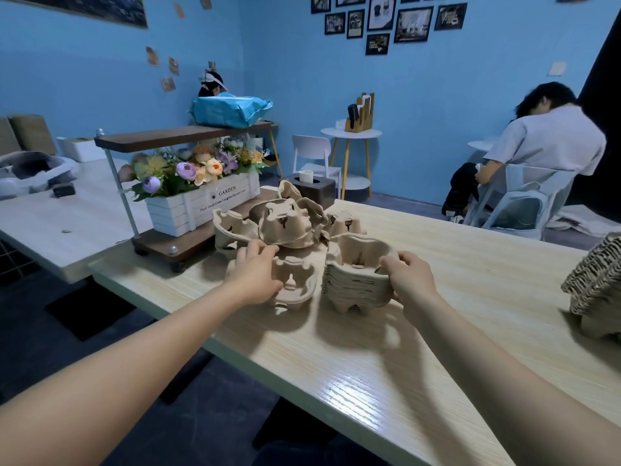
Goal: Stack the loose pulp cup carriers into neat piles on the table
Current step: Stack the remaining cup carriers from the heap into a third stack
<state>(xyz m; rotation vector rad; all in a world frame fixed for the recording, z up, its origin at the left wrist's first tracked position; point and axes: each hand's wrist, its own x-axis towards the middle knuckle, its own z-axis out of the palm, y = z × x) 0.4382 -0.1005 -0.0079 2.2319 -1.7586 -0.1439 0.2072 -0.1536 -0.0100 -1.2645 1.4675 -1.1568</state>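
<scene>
Two hands are working on a pale wooden table (pixel 386 364): the right hand (pixel 408 280) is gripping a nested pile of brown pulp cup carriers (pixel 356 280); the left hand (pixel 255 274) is grasping a single loose carrier (pixel 295 284) beside it. Light, stiff, crushable—best held by rims.

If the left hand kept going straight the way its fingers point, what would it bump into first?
Probably the jumbled heap of loose carriers just beyond it. The left hand rests on a single carrier with fingers aimed away toward that heap. Depth is hard to judge, so which carrier gets touched first is unclear.
</scene>
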